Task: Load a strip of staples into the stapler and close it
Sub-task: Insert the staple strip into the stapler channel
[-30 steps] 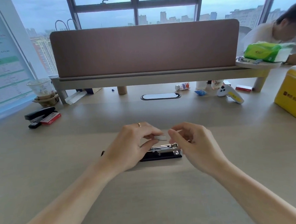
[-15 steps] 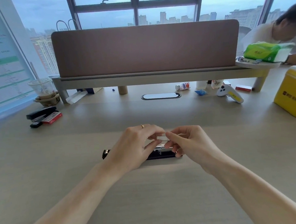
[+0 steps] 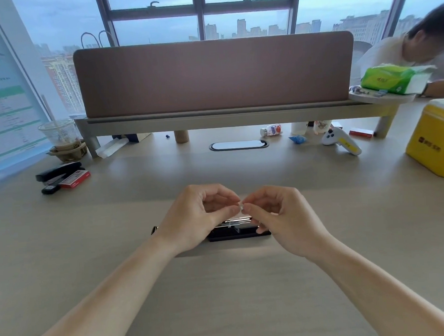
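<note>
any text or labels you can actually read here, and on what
None reads clearly.
yellow box: dark logo and characters, blurred.
green tissue pack: print, illegible.
wall poster: rows of text, too small.
red staple box: label, too small.
small bottle: label, blurred.

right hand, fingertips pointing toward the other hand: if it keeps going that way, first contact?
Right hand fingers already pinch the staple strip; straight on they would most likely meet the left hand fingertips on the strip's other end. Depth unclear.
</note>
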Motion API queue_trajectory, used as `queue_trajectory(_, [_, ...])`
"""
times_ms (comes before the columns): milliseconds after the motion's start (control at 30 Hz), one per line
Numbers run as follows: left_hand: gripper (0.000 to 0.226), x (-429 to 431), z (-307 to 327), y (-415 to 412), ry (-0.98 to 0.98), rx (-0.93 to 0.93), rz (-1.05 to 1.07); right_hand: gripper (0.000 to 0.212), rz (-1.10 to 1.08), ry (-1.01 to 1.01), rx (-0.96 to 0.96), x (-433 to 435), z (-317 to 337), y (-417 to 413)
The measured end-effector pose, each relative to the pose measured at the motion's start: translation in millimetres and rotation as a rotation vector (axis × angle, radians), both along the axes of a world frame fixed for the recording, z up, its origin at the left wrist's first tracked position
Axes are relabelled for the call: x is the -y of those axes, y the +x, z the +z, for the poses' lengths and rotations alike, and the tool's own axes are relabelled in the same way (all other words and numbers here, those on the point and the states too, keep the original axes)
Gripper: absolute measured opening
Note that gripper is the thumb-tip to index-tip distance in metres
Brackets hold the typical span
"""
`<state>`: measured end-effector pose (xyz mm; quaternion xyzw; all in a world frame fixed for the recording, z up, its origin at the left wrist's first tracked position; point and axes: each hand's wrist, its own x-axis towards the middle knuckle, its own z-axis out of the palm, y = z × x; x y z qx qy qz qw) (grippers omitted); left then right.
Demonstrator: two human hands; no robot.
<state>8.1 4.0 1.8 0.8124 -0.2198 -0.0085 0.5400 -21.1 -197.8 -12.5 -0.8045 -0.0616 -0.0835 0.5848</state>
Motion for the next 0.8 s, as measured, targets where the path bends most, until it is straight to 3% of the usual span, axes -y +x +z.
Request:
queue_trajectory(200, [0.008,0.8,-3.4,-2.7,0.045,0.109,0.050,0.003,-0.027,-0.185,0.139,3.7,-2.1,-5.4])
queue_trajectory(500, [0.007,0.0,-6.8,-4.5,0.220,0.250,0.079,0.030,-0.075,-0.310,0.158,25.0,-33.2,-6.6])
queue_trajectory(800, [0.009,0.4,-11.4,-5.7,0.256,0.276,0.046,0.018,0.022,-0.499,0.319,26.8,-35.0,-9.5])
